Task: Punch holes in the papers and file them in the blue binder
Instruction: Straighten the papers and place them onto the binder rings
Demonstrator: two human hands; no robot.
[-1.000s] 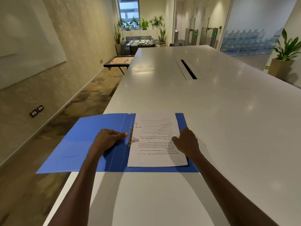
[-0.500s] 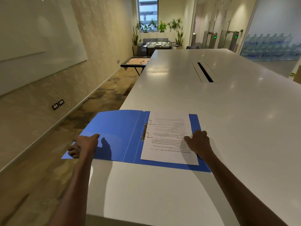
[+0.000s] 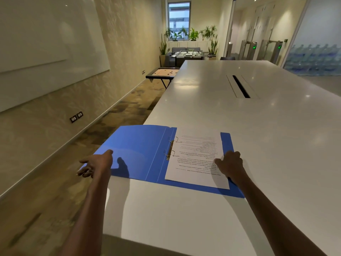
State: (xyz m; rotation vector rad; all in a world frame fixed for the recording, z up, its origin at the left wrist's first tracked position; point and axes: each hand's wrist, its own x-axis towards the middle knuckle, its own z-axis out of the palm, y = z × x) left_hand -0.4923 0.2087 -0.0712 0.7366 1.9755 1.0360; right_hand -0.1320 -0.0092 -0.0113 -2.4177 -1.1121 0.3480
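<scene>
Blue binder (image 3: 140, 152) lies open at the table (image 3: 239, 137) edge, papers (image 3: 199, 157) already on its rings. Left hand (image 3: 97, 164) grips the 9 o'clock cover edge, probably to close it; right hand (image 3: 229, 163), fingers curled, pins the papers at 3 o'clock.

Bare forearms, no sleeves or jewellery

The left hand (image 3: 96, 164) hides the blue binder's (image 3: 140, 150) outer edge; page text unreadable.
</scene>
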